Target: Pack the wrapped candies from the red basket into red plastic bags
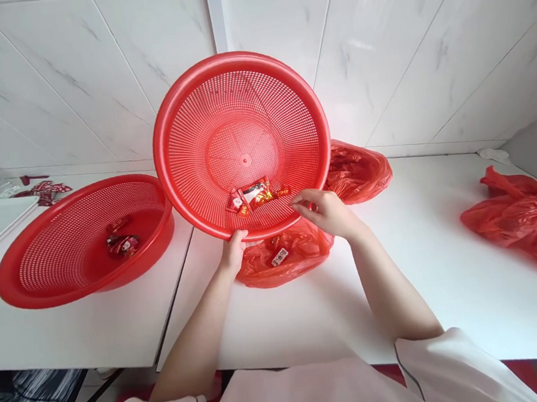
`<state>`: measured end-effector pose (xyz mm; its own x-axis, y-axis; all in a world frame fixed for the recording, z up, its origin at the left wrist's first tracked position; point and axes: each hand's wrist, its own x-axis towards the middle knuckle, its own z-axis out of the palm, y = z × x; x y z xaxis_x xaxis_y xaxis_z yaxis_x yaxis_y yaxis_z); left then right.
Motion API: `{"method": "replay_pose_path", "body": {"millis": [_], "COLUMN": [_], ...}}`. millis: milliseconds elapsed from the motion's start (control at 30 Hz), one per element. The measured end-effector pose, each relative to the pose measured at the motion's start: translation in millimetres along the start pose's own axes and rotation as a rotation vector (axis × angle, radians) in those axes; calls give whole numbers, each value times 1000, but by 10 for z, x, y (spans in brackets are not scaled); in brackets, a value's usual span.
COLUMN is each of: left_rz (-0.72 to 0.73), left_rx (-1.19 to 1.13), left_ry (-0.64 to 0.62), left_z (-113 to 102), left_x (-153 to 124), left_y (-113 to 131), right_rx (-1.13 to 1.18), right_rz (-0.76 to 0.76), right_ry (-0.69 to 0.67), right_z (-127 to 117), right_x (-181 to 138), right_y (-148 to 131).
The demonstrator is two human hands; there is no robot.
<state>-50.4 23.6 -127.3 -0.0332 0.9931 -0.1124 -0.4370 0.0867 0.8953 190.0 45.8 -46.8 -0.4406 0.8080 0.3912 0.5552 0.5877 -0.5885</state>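
A round red plastic colander basket (pixel 239 102) is tilted up so that its inside faces me. My left hand (pixel 234 250) grips its near rim, thumb over the edge. At the bottom of its slanted wall lie several small red and gold wrapped packets (pixel 257 193). My right hand (pixel 322 211) is over the right part of the near rim, its bent fingers slightly apart beside the packets, with nothing visible in them. Beneath the basket, an open red plastic bag (pixel 289 266) holds more packets, one with a white label (pixel 279 257); the basket hides part of this bag.
To the left a second red basket (pixel 89 280) leans with a few dark red packets (pixel 123 243) inside. Red bags stand behind on the right (pixel 361 169) and at the far right (pixel 524 212). A white tray (pixel 2 219) is at the left; the tiled wall (pixel 401 53) rises behind.
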Motion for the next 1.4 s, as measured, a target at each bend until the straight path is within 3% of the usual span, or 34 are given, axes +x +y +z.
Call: {"method": "replay_pose_path", "body": {"millis": [167, 267, 367, 500, 667, 833, 1033, 1200, 1400], "left_rz": [-50, -39, -12, 13, 4, -23, 8, -1, -86], "left_rx": [72, 98, 121, 92, 41, 8, -48, 15, 63], "left_ry": [-66, -36, 15, 47, 2, -14, -12, 19, -80], "left_z": [38, 57, 39, 6, 18, 23, 9, -1, 91], "left_x": [-74, -98, -78, -23, -8, -8, 36, 28, -86], "left_y": [-78, -117, -121, -83, -38, -24, -27, -31, -131], "right_rx": [-374, -463, -336, -94, 214, 574, 375, 35, -9], "right_rz": [41, 119, 70, -9, 196, 359, 303, 228, -58], "right_ry": [31, -108, -269, -282, -121, -133, -136, 49, -129], "right_z": [230, 368, 379, 299, 295, 289, 190, 225, 578], "right_x": [23, 15, -1, -4, 27, 49, 29, 33, 37], "right_y": [131, 208, 193, 112, 169, 251, 176, 109, -58]}}
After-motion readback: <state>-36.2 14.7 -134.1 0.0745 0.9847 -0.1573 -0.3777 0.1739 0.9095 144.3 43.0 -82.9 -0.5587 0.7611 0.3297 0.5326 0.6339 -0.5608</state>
